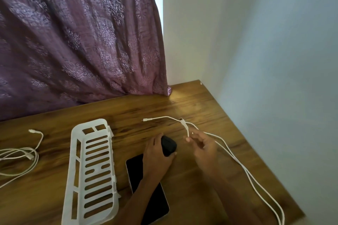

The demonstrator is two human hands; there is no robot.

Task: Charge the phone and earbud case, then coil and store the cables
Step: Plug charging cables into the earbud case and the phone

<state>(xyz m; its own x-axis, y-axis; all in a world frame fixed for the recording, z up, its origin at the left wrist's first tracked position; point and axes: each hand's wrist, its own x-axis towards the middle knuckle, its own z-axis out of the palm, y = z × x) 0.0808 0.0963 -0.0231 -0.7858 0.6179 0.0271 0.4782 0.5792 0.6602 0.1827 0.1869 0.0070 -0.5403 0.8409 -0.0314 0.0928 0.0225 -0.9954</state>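
My left hand [157, 153] grips a black earbud case [169, 145] that sits on the wooden table [182, 107]. Just right of it, my right hand [203, 144] pinches a white cable [237, 162] near its plug, which points up and away. That cable runs back along the table's right side, and another of its ends [146, 120] lies farther off. A dark phone [144, 184] lies face up under my left forearm. A second white cable [23, 153] lies in loose loops at the far left.
A white slotted plastic basket [91, 170] lies between the left cable and the phone. A purple patterned curtain [76, 38] hangs behind the table. White walls [256, 42] close off the back right corner, and the table's right edge runs diagonally.
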